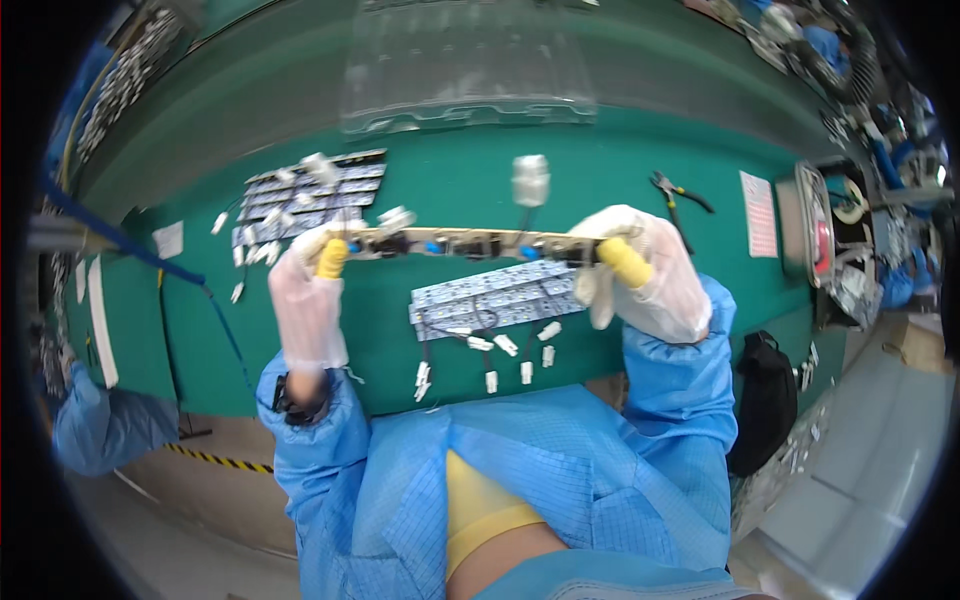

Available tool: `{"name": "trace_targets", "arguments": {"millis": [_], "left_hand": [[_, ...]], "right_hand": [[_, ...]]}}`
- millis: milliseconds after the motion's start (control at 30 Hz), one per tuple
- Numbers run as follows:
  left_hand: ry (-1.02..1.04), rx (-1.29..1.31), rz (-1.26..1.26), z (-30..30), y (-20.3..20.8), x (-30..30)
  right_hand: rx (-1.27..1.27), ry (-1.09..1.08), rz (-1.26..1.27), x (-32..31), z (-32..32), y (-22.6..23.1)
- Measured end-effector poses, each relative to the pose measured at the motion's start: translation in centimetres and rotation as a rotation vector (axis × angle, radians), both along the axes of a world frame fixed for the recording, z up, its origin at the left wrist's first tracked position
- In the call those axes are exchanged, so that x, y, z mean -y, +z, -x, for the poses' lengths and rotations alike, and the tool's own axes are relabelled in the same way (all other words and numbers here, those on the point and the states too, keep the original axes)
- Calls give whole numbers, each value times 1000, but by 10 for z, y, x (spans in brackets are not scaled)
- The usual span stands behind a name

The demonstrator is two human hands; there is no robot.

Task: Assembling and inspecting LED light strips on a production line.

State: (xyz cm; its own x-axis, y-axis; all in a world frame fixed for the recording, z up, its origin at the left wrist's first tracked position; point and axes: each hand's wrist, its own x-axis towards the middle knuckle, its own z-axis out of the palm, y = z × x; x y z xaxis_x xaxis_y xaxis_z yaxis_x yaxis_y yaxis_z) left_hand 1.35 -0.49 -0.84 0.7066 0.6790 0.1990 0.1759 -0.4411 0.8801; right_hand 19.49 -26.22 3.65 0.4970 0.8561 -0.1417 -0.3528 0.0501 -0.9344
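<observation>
A long thin circuit board (470,242) stretches between the two hands, turned edge-on and raised in front of the person's body, its dark and blue parts blurred. The left hand (308,252), white-gloved with a yellow cover on the thumb, pinches one end; the right hand (640,245), gloved the same way, pinches the other end between its yellow-covered thumb and the fingers behind. A blurred white plug (531,182) shows just past the board, between the hands. Nearer the body than the hands, and between them, lies a group of light strips (490,300), with white connectors (505,345) on dark wires spread toward the person. Just beyond the left hand lies a second group of strips (345,187) with more white plugs. Beyond the right hand are the pliers (675,205), and farther to its right a printed sheet (758,214) and a clear box (808,225). The green mat (610,150) runs under all of these, and a clear plastic tray (465,80) stands well past both hands.
</observation>
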Motion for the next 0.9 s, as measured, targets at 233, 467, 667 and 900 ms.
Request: {"name": "trace_targets", "arguments": {"millis": [233,467,667,900], "left_hand": [[-5,-103,-142,5,2,-1],[-235,-150,-475,7,7,-2],[-301,199,649,0,6,6],[-9,12,59,-27,25,-150]], "right_hand": [[-48,22,91,-7,-4,11],[-108,-31,-44,4,-18,-25],[19,-69,108,-15,-9,-11],[163,-74,122,-20,-3,-16]]}}
